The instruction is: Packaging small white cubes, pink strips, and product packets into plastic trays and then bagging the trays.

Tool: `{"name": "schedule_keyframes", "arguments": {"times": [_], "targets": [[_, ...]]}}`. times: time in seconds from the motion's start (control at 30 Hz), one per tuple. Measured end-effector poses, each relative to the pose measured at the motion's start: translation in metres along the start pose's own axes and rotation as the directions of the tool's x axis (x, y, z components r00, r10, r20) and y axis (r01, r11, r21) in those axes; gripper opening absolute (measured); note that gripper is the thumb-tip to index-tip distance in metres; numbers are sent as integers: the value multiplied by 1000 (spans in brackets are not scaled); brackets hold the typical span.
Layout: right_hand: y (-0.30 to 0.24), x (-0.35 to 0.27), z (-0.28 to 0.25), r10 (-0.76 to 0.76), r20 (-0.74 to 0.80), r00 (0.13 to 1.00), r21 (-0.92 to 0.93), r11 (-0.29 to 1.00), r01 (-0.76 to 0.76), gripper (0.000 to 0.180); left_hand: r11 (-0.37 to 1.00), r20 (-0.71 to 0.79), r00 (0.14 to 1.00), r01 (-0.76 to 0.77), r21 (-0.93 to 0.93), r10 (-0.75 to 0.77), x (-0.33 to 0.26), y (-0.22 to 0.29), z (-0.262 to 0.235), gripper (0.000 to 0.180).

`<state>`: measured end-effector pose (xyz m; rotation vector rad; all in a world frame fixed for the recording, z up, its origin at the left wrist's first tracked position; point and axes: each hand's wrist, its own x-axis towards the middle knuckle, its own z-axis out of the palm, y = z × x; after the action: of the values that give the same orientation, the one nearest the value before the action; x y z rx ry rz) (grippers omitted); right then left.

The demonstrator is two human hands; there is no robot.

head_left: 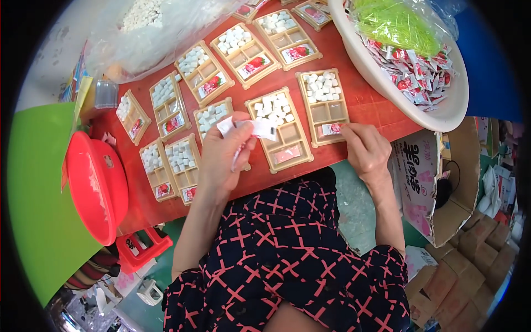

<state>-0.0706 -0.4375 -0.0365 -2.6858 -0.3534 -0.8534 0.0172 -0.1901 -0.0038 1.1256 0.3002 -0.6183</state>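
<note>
Packets (264, 130) sit pinched in the left hand (225, 152); the right hand (367, 150), its grip unclear, touches a sachet (331, 129) in a tray's (319, 114) near compartment. A loosened left pinch could drop packets among white cubes (274, 105).

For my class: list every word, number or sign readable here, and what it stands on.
Printed wording is not copied out here; this is where it stands.
Cardboard box: large dark characters on its side.
Strawberry-picture packets in the trays: print too small to read.
Packets in the white basin: too small and jumbled.
White packet in the left hand: dark mark, too small to read.
</note>
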Motion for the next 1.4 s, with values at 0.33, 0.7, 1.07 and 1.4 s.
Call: {"name": "schedule_keyframes", "arguments": {"times": [0.33, 0.7, 1.07, 1.4], "targets": [[-19, 7, -1, -33, 223, 974, -230, 969, 85, 35, 985, -68, 994, -72, 160, 84, 4, -17, 11, 17], [-62, 33, 27, 190, 169, 967, 511, 822, -251, 20, 984, 59, 992, -120, 131, 113, -14, -14, -5, 19], [-70, 27, 17, -211, 227, 951, 42, 977, 207, 28, 971, -137, 983, -145, -191, 120, -13, -13, -28, 27], [-134, 52, 42, 324, 673, 665, 653, 161, -740, 25, 867, -133, 857, -497, 34, 497, -21, -29, -30, 20]]}}
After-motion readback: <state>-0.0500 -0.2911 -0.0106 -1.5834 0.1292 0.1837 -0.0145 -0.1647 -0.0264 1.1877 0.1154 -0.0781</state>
